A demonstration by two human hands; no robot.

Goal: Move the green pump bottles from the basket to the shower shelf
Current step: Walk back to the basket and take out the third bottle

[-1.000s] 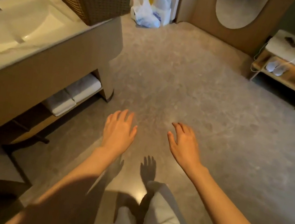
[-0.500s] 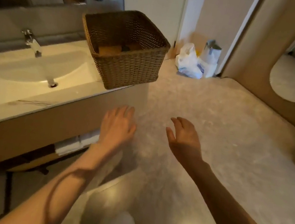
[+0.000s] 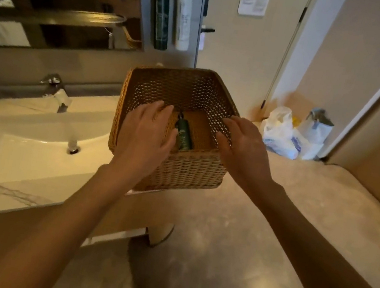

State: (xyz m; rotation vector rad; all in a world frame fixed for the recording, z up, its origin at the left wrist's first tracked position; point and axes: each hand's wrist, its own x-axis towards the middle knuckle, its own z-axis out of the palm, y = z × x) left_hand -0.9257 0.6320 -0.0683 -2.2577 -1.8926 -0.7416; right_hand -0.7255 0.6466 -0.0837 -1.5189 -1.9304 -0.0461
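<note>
A brown wicker basket (image 3: pixel 179 169) stands on the right end of the sink counter. Inside it lies a dark green pump bottle (image 3: pixel 183 134), pump end pointing away from me. My left hand (image 3: pixel 144 135) hovers over the basket's left half, fingers spread, and covers part of the inside. My right hand (image 3: pixel 241 147) hovers over the basket's right rim, fingers apart. Neither hand holds anything. No shower shelf is in view.
A white sink (image 3: pixel 31 140) with a chrome tap (image 3: pixel 54 91) lies left of the basket. A dark green bottle (image 3: pixel 160 15) and a white bottle (image 3: pixel 183 17) hang on the wall behind. Plastic bags (image 3: pixel 293 136) sit on the floor by the door frame.
The view swung up from the floor to the counter. Both hands rose and reached forward; they now hover over the basket, and the green bottle inside has come into sight.
</note>
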